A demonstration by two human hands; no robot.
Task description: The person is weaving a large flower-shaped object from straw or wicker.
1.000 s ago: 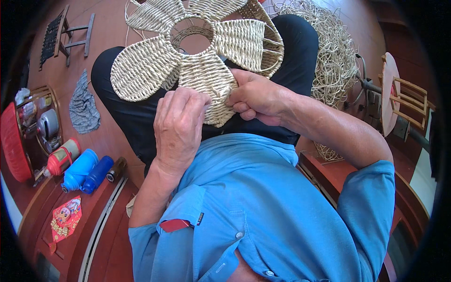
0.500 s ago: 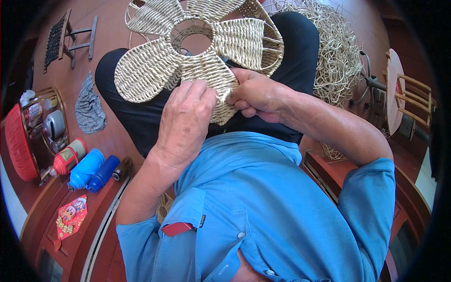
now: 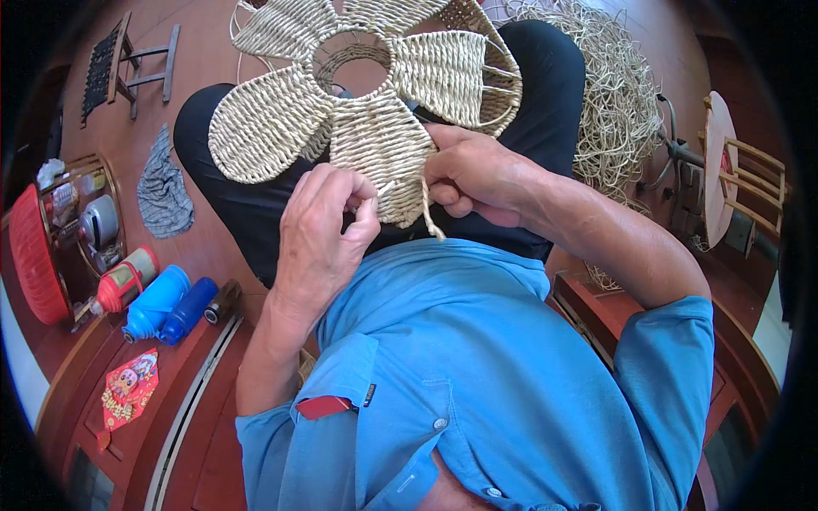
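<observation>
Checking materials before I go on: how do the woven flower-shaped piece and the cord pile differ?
The woven flower-shaped piece is worked into broad petals, while the cord pile is a loose tangle. The piece lies over the black trousers; the pile is on the floor. Both are pale straw-coloured.

Pale flower-shaped wickerwork (image 3: 375, 128) across the lap (image 3: 547, 94), petals (image 3: 268, 125) around a round opening, loose cord end (image 3: 429, 215) at nearest petal's edge.

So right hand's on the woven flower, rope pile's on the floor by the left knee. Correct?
Wrong knee: the head view shows the rope pile on the floor by the right knee. The right hand is on the woven flower, as you said.
</observation>
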